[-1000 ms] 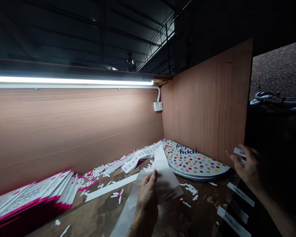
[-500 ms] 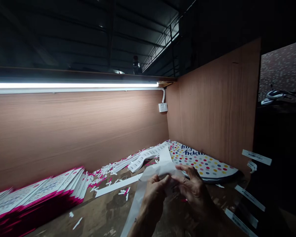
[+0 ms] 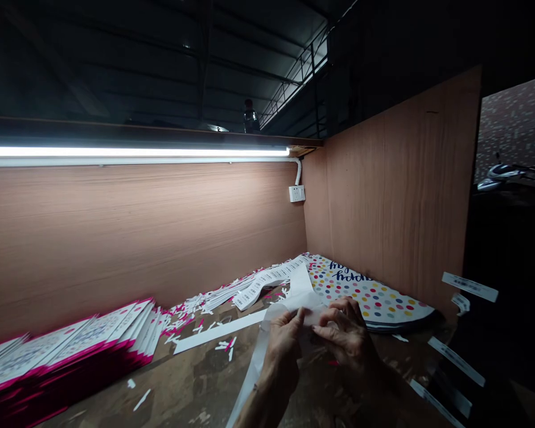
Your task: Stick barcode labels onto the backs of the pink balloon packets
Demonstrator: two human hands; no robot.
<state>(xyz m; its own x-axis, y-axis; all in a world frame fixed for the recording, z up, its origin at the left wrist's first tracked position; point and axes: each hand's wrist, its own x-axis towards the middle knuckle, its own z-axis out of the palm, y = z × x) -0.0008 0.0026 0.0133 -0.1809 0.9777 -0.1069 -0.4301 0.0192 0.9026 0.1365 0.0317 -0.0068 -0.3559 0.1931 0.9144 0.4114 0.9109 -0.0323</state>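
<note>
My left hand (image 3: 284,345) pinches a thin whitish paper strip (image 3: 252,377), thumb on top. The strip hangs past my left wrist toward the near edge. Close by on the right, my right hand (image 3: 344,330) has its fingers bent and pressed against the strip's other end; what lies under those fingertips is hidden. Just beyond the hands, a white strip (image 3: 300,278) and a strip of barcode labels (image 3: 251,291) lie on the table. Another flat white strip (image 3: 223,330) extends left from the held paper.
A stack of pink-edged printed cards (image 3: 75,351) fills the left side. Behind the right hand lies a polka-dot printed piece (image 3: 374,300). Small paper scraps (image 3: 226,345) litter the table. Barcode labels (image 3: 470,286) stick out at the right edge. Wooden panels (image 3: 392,196) stand behind and right.
The fingers of my right hand have curled in more and moved slightly apart from my left thumb. My left hand still pinches the strip. The view has shifted slightly.
</note>
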